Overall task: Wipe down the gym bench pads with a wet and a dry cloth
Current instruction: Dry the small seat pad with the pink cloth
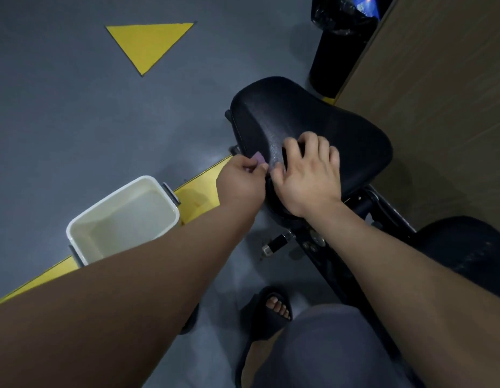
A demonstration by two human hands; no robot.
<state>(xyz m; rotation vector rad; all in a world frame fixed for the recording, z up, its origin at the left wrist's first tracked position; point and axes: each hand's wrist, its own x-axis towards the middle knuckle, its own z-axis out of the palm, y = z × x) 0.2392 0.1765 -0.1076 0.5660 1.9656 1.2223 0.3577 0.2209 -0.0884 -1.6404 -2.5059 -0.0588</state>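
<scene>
Fingers of the left hand are curled shut, pinching a small pinkish-purple cloth at the near left edge of the black bench pad. Only a corner of the cloth shows beyond the knuckles; wet or dry cannot be told. Fingers of the right hand are bent and spread, tips pressed down on the pad surface just beside the left hand; they grip nothing visible, though the thumb side meets the cloth's edge. Both wrists are straight, and both bare forearms reach forward from the lower corners of the view, converging at the pad's near left rim.

The pad sits on a dark metal frame, with a second black pad at the lower right. A sheen of moisture shows on the first pad near the fingertips.

On the grey floor to the left of the bench stands a white rectangular bucket holding cloudy water, partly over a yellow floor stripe. A yellow triangle is marked farther out. A black bin lined with a black bag stands beside the wooden wall; something blue shows inside it. A foot in a black slide sandal rests below the frame.
</scene>
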